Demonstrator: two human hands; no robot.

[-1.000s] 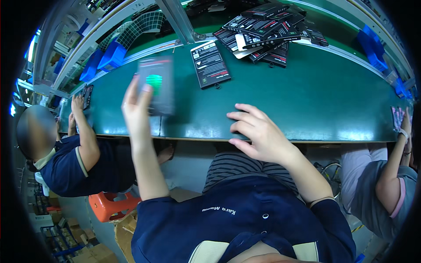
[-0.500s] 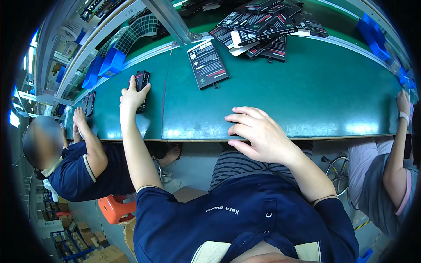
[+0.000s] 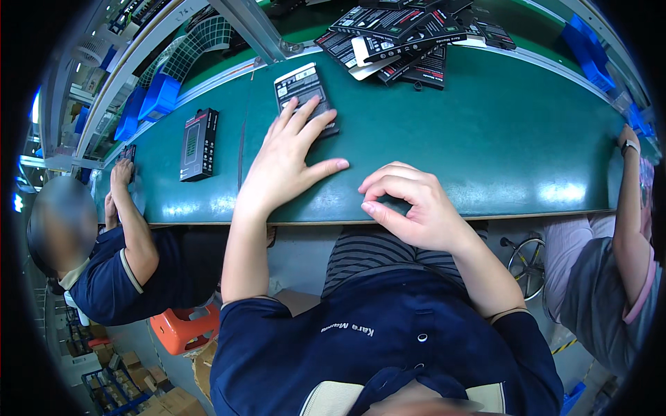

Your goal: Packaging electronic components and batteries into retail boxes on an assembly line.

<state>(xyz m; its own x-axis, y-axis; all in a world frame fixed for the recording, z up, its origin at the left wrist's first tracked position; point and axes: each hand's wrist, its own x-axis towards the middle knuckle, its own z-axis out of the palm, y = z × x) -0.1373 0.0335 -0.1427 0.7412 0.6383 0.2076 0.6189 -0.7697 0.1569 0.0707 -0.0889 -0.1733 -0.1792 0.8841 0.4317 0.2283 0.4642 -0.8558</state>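
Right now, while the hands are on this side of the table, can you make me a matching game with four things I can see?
Things:
1. left hand
2. right hand
3. pile of black boxes
4. stool

Clues:
A. orange
B. partly curled, nothing visible in it
C. at the far side of the green table
D. spread out over part of a flat box

Right pairs: 1-D, 2-B, 3-C, 4-A

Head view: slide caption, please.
Left hand over a flat black box, right hand loosely curled, at a green tabletop.
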